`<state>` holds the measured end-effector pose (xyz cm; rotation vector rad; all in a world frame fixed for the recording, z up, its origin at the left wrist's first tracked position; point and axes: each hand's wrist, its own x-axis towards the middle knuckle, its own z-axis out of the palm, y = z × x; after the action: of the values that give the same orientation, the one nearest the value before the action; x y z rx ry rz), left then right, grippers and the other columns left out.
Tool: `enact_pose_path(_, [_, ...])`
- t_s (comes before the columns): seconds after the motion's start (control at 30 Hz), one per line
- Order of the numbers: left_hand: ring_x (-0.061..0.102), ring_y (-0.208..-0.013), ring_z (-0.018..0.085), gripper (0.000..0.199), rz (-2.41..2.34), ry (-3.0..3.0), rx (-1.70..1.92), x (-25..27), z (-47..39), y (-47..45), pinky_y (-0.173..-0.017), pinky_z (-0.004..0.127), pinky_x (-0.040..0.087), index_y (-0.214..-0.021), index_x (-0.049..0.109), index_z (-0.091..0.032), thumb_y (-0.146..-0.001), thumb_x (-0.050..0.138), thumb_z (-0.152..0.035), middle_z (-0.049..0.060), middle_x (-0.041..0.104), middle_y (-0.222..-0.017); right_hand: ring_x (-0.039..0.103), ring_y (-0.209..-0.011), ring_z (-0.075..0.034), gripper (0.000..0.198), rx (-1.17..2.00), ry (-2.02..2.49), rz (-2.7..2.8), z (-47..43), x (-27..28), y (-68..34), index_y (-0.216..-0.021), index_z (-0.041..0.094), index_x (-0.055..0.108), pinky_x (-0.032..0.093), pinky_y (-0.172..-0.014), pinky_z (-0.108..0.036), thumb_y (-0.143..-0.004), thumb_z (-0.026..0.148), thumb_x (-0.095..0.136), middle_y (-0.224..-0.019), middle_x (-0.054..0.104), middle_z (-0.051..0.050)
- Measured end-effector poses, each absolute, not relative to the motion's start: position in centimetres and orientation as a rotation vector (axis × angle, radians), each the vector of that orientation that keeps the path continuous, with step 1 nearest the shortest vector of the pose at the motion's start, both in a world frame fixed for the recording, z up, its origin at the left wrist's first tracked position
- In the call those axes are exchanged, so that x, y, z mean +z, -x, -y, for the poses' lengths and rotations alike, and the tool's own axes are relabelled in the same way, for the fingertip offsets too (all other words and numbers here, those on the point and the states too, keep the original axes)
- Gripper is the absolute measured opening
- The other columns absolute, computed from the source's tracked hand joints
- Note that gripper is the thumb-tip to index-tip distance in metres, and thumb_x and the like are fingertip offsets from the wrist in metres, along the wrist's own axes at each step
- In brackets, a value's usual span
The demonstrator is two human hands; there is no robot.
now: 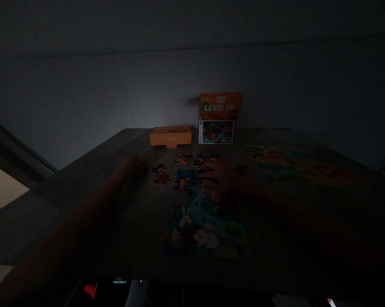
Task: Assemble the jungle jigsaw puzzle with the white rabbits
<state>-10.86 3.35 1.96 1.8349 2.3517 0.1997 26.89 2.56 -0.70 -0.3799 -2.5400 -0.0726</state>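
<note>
- The left hand [130,166] rests on the table [138,230], fingers curled; in this gloom I cannot tell whether they pinch a piece.
- Just right of it, loose pieces [162,178] lie apart from the puzzle, not yet joined; more lie beyond its far edge.
- The puzzle [208,226] lies in front of the person, mid-table. Its near part, with white rabbits, looks joined; the far left edge is stepped, so I judge it well along but unfinished.
- The right hand [220,175] lies over the puzzle's far part, fingers slightly apart; whether they grip anything is hidden.
- Right of that hand, a dim reddish patch may be another piece left over.
- At far left, pale floor [0,187] shows past the table.
- The table's surface looks dull and grey; behind it stands a pale, seamed wall [150,89].
- A low orange box [170,137] sits at the back.
- Right of it, a picture card [216,132] stands before an upright box [221,104] marked "LEVEL UP!".
- Farther right lies a colourful sheet [304,166], possibly another puzzle. The whole room is very dark.
</note>
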Motion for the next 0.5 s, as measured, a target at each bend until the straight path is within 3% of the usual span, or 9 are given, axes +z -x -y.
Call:
enact_pose_path(0.2, [0.068,-0.069,0.027,0.035,-2.304,-1.751,0.072,2.36,-3.05,10.95,-0.055,0.027,0.046,-0.061,0.068,-0.016,-0.073,0.065,-0.049,0.012,0.071,-0.067,0.054,-0.099,-0.026,0.022,-0.143,0.443,2.418,-2.5,-0.34,-27.08,-0.104,0.018,0.071,0.045,-0.087,-0.047,-0.09,0.028,0.057,-0.104,0.064,-0.012])
enact_pose_path(0.4, [0.068,-0.077,0.028,0.027,-2.277,-1.819,0.14,2.34,-2.84,10.31,-0.06,0.028,0.048,-0.069,0.071,-0.017,-0.069,0.068,-0.043,0.012,0.073,-0.078,0.054,-0.098,-0.027,0.023,-0.131,0.454,2.39,-2.33,-0.29,-26.98,-0.107,0.017,0.068,0.046,-0.088,-0.048,-0.09,0.027,0.056,-0.104,0.063,-0.013])
enact_pose_path(0.5, [0.067,-0.07,0.027,0.027,-2.253,-1.813,0.202,2.53,-2.59,10.37,-0.058,0.028,0.047,-0.06,0.069,-0.016,-0.068,0.07,-0.042,0.01,0.07,-0.067,0.054,-0.099,-0.027,0.023,-0.11,0.454,2.39,-2.29,-0.3,-26.91,-0.107,0.018,0.068,0.045,-0.089,-0.048,-0.09,0.027,0.056,-0.104,0.063,-0.012])
